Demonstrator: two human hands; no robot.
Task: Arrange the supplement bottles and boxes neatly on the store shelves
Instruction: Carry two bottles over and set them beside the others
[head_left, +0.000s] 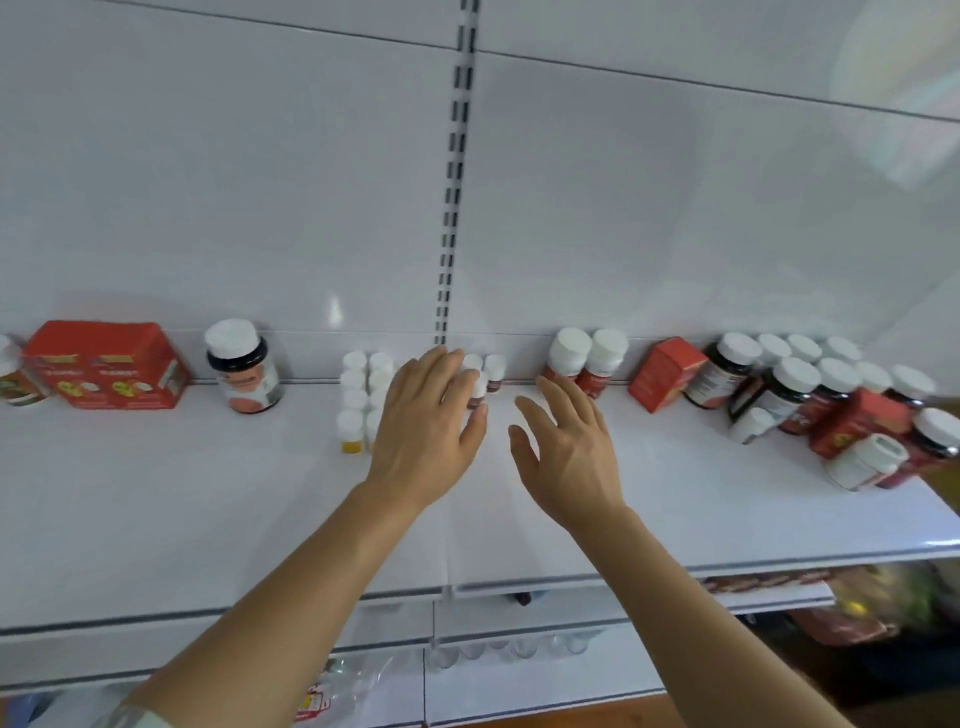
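Both of my hands reach over the white shelf (208, 493). My left hand (426, 421) is spread flat, its fingers against a row of small white-capped bottles (354, 400) and touching the small dark red bottles (480, 382) behind it. My right hand (566, 441) hovers open to the right of those bottles, holding nothing. Two red-labelled white-capped bottles (584, 358) stand just beyond its fingertips at the back wall.
At the left stand a red box (106, 366) and a large dark bottle (244, 366). A small red box (665, 374) and a crowded cluster of dark bottles and red boxes (831, 395) fill the right end, one white bottle (865, 462) lying on its side. Lower shelves sit below.
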